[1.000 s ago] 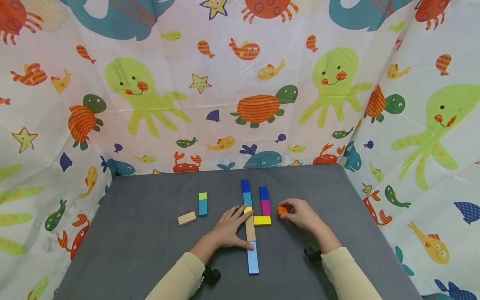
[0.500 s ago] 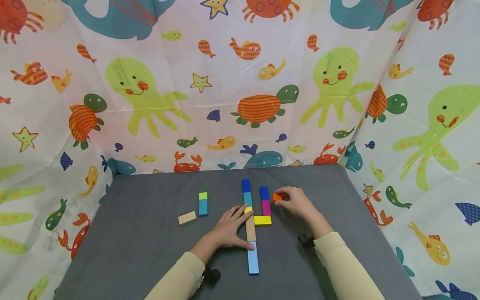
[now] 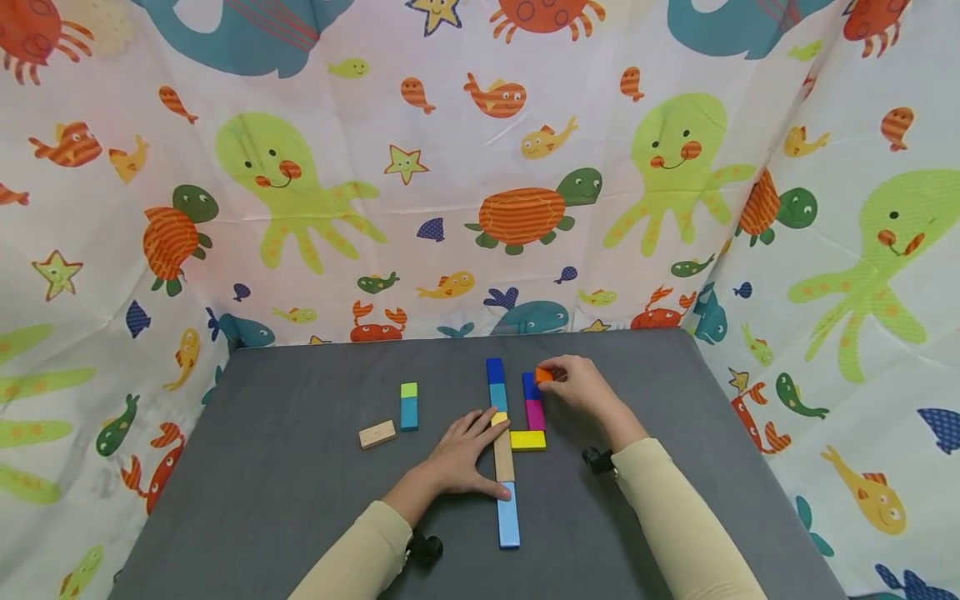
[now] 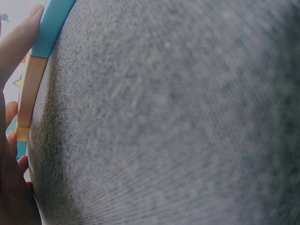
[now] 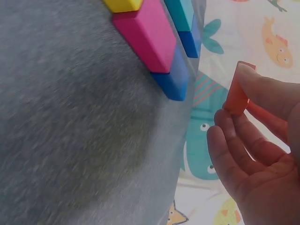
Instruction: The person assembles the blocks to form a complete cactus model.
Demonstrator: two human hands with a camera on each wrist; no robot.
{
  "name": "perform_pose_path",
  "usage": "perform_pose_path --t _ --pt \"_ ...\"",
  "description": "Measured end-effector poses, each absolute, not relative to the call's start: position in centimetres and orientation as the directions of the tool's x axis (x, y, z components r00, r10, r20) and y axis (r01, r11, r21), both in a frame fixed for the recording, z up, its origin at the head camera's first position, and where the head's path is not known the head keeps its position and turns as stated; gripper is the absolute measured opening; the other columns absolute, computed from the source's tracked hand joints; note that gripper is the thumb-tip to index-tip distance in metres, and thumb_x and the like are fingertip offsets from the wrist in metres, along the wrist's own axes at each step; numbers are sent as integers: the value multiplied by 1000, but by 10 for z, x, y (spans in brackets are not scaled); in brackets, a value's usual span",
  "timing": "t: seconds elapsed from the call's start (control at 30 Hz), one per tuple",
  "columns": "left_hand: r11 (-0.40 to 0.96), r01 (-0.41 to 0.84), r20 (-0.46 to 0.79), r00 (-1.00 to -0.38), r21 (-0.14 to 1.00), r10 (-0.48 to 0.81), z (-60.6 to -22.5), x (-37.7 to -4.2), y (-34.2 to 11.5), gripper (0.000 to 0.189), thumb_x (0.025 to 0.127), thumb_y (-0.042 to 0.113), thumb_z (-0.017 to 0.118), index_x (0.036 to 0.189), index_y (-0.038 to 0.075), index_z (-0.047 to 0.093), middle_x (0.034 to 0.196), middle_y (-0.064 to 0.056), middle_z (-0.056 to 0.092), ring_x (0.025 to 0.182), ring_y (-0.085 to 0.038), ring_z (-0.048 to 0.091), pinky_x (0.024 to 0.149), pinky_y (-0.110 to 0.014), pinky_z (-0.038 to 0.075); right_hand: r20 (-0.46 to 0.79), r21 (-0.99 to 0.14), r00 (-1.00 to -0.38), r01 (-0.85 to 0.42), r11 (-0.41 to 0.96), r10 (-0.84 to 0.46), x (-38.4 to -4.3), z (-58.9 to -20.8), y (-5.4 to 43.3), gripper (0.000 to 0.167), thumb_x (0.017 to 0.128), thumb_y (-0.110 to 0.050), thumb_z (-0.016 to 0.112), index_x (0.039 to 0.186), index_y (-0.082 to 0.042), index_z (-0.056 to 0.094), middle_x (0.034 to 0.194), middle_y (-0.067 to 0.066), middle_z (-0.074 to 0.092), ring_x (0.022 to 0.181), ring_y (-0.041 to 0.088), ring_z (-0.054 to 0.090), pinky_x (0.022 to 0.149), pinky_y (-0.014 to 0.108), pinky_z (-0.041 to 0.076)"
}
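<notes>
My right hand (image 3: pixel 588 390) pinches a small orange block (image 5: pixel 238 91) between thumb and fingers, at the far end of a short column. That column has a dark blue block (image 3: pixel 530 386), a magenta block (image 3: pixel 534 414) and a yellow block (image 3: pixel 528 441) at its near end. My left hand (image 3: pixel 459 458) lies with spread fingers over a longer column, thumb on the light blue block (image 3: pixel 508 517) and fingertips around the small yellow block (image 3: pixel 498 418). A plain wooden block (image 3: pixel 503 458) sits between these two. Beyond them lie a teal block (image 3: pixel 497 397) and a dark blue one.
To the left on the grey tabletop (image 3: pixel 300 500) are a loose wooden block (image 3: pixel 377 434) and a teal block (image 3: pixel 408 414) with a light green block (image 3: pixel 408 389) at its far end. A curtain (image 3: pixel 442 192) printed with sea animals hangs behind the table and along its sides.
With the orange block in its grip, my right hand has moved left and away from me, to the dark blue block of the short column. The left hand has stayed in place.
</notes>
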State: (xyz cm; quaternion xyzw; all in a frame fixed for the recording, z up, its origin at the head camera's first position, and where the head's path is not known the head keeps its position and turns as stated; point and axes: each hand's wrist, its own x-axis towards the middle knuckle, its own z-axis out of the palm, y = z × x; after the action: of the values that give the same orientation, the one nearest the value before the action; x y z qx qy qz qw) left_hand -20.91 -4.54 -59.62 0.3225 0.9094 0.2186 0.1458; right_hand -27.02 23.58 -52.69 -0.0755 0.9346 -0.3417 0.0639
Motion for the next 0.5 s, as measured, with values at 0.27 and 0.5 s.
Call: perform_pose_path --t 0.27,0.5 --pt "670 531 -111 -735 519 669 -598 -210 -48 118 74 83 75 169 30 29 180 0 11 161 -36 15 126 -68 14 -70 -646 -978 -106 756 -197 -292 -530 218 38 99 -19 78 134 -6 73 124 15 73 104 29 66 97 45 59" --pt "690 534 -120 -742 489 659 -598 -211 -46 117 75 79 78 170 33 27 180 3 9 162 -33 15 127 -64 15 -64 -631 -976 -121 766 -207 -304 -531 207 38 98 -19 79 133 -6 73 123 15 73 104 30 66 99 46 58"
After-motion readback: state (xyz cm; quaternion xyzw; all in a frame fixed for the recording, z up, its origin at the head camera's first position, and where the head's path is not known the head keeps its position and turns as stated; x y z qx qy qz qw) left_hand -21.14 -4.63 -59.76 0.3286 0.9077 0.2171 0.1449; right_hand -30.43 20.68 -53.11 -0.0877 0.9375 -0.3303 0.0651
